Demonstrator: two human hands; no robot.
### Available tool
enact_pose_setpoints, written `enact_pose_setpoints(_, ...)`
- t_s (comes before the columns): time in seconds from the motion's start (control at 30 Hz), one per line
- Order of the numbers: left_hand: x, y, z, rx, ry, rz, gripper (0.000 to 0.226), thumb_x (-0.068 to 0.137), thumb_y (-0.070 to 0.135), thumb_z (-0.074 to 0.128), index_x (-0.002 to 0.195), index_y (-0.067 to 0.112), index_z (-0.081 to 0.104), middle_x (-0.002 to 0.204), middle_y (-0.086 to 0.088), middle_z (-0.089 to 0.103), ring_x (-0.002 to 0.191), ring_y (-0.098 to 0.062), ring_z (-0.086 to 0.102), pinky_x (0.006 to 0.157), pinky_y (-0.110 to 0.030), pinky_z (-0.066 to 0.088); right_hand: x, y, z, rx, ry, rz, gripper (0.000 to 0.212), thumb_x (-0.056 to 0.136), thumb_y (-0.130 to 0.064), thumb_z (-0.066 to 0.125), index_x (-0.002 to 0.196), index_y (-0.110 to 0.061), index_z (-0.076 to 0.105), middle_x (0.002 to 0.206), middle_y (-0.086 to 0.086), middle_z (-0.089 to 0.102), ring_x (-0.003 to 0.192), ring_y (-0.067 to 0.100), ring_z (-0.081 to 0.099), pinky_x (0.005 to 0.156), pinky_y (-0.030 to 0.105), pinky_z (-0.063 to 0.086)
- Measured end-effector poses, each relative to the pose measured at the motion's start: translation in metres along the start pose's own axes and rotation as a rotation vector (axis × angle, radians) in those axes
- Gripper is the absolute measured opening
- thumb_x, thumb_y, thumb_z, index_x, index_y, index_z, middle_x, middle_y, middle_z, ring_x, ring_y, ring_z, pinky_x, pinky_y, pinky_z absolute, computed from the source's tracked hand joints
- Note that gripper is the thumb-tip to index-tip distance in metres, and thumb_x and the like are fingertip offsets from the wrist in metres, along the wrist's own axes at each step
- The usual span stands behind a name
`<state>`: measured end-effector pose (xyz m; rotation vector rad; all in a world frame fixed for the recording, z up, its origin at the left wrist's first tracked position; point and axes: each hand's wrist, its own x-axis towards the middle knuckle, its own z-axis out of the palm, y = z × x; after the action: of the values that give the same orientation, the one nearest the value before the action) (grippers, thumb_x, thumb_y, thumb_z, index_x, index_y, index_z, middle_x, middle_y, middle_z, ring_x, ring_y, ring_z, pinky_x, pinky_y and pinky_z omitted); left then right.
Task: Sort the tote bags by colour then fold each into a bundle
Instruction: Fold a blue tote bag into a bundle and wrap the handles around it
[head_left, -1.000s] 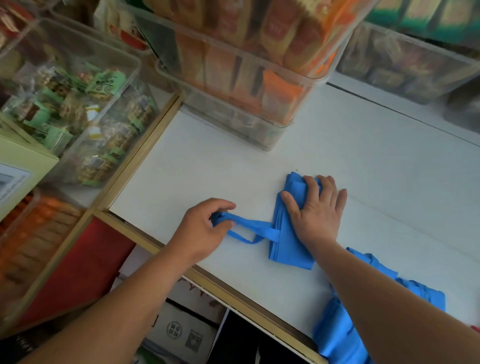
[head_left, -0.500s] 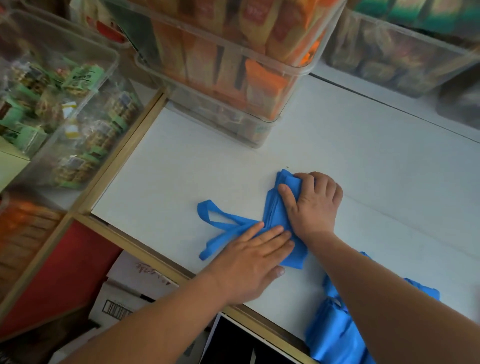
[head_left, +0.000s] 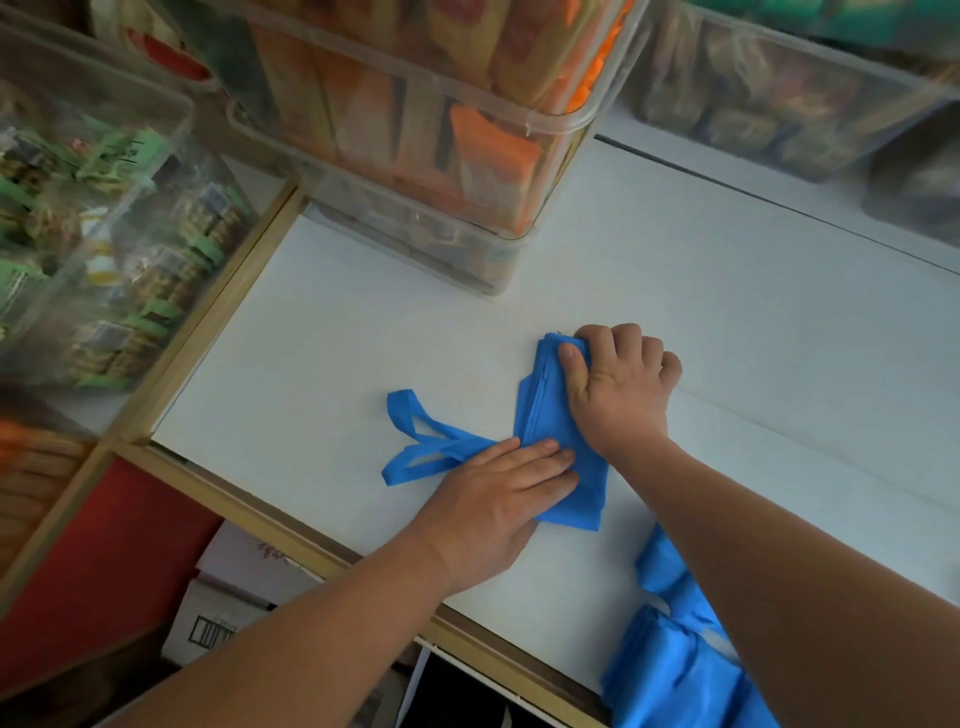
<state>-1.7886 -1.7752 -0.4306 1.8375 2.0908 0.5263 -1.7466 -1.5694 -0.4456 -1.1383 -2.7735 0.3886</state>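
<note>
A blue tote bag (head_left: 540, 405), folded into a narrow strip, lies on the white counter (head_left: 727, 338). Its two handles (head_left: 415, 441) trail out to the left. My left hand (head_left: 498, 499) lies flat with straight fingers on the near half of the strip, where the handles join. My right hand (head_left: 618, 384) has curled fingers around the far end of the strip, thumb on top. More blue tote fabric (head_left: 675, 665) lies bunched at the counter's near right edge, partly under my right forearm.
Stacked clear plastic bins of orange packets (head_left: 441, 130) stand at the back of the counter. Another bin of packets (head_left: 779, 98) is at the back right. Bins of green-labelled snacks (head_left: 104, 234) sit left, beyond the wooden counter edge (head_left: 228, 306). Cardboard boxes (head_left: 234, 597) are below.
My left hand let go of the handles and moved right to press flat on the folded bag. My right hand's fingers curled around the strip's far end.
</note>
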Motion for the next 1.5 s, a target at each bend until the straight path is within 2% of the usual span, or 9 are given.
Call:
enact_pose_setpoints(0.17,0.010,-0.001,-0.018,-0.169,-0.026,-0.057,0.047,0.090,0.012,0.072,0.136,0.018,0.061,0.145,0.003,0.059,0.137,-0.014,0.051,0.115,-0.034,0.039,0.008,-0.005,-0.013,0.088,-0.120,0.072,0.046,0.100,-0.064,0.027,0.118,-0.036,0.059,0.116,-0.002,0.051,0.114,0.029,0.046,0.106,0.047,0.025)
enact_pose_setpoints(0.33,0.014,0.016,-0.052,-0.331,-0.074,-0.213,0.009,0.103,0.034,0.056,0.107,0.027,0.059,0.087,0.005,0.062,0.083,-0.016,0.055,0.078,-0.036,0.047,-0.003,0.008,-0.032,0.140,-0.162,-0.055,0.044,0.087,-0.074,0.049,0.094,-0.035,0.068,0.106,-0.006,0.041,0.102,0.024,0.043,0.092,0.040,0.030)
enact_pose_setpoints(0.47,0.006,0.022,-0.049,-0.459,-0.048,-0.328,0.012,0.103,0.035,0.054,0.110,0.026,0.058,0.105,0.013,0.055,0.097,-0.008,0.055,0.088,-0.036,0.049,-0.034,0.011,-0.034,0.208,-0.184,-0.245,0.040,0.086,-0.063,0.065,0.078,-0.025,0.073,0.091,-0.001,0.051,0.084,0.023,0.050,0.070,0.032,0.038)
enact_pose_setpoints(0.67,0.017,0.012,-0.032,-0.490,0.110,-0.522,0.023,0.097,0.037,0.066,0.115,0.024,0.058,0.109,0.011,0.054,0.098,-0.009,0.055,0.089,-0.036,0.051,-0.034,0.005,-0.071,0.728,-0.634,0.265,0.053,0.102,-0.060,0.042,0.111,-0.020,0.076,0.108,-0.004,0.074,0.105,0.012,0.066,0.098,0.028,0.047)
enact_pose_setpoints(0.93,0.019,0.007,-0.015,-0.353,0.288,-0.589,0.043,0.085,0.045,0.077,0.115,0.021,0.058,0.112,0.006,0.057,0.101,-0.016,0.057,0.088,-0.039,0.054,-0.076,0.008,-0.040,0.538,-0.234,0.004,0.015,0.095,-0.022,0.070,0.109,-0.017,0.075,0.096,-0.010,0.060,0.091,0.011,0.053,0.085,0.003,0.033)
enact_pose_setpoints(1.1,-0.022,0.014,-0.010,-0.081,0.082,-0.228,0.058,0.105,0.040,0.045,0.157,0.017,0.036,0.169,0.001,0.022,0.154,-0.018,0.026,0.124,-0.041,0.028,-0.073,-0.003,-0.029,0.527,-0.133,0.045,0.006,0.091,-0.015,0.074,0.087,-0.016,0.078,0.083,-0.007,0.060,0.083,0.020,0.057,0.079,0.015,0.039)
enact_pose_setpoints(1.27,-0.038,0.013,0.005,-0.233,0.087,-0.327,0.054,0.106,0.042,0.041,0.156,0.023,0.040,0.170,0.014,0.012,0.155,-0.012,0.022,0.125,-0.044,0.025,-0.082,-0.009,-0.027,0.522,-0.126,0.008,0.007,0.090,-0.012,0.075,0.085,-0.015,0.079,0.083,-0.001,0.061,0.080,0.021,0.058,0.077,0.040,0.051)
enact_pose_setpoints(1.4,-0.040,0.011,0.004,-0.266,0.118,-0.377,0.047,0.102,0.036,0.056,0.148,0.027,0.053,0.165,0.018,0.023,0.153,-0.012,0.027,0.124,-0.045,0.028,-0.100,-0.008,-0.042,0.442,-0.116,0.030,0.023,0.092,-0.021,0.074,0.114,-0.018,0.076,0.113,0.006,0.061,0.101,0.026,0.061,0.080,0.042,0.056)
enact_pose_setpoints(1.5,-0.036,0.017,0.003,-0.170,0.157,-0.388,0.047,0.096,0.030,0.068,0.142,0.028,0.059,0.162,0.014,0.033,0.148,-0.017,0.039,0.119,-0.049,0.036,-0.122,-0.023,-0.050,0.206,-0.055,-0.200,0.044,0.092,-0.008,0.062,0.136,-0.013,0.062,0.143,0.015,0.054,0.131,0.039,0.051,0.092,0.046,0.056)
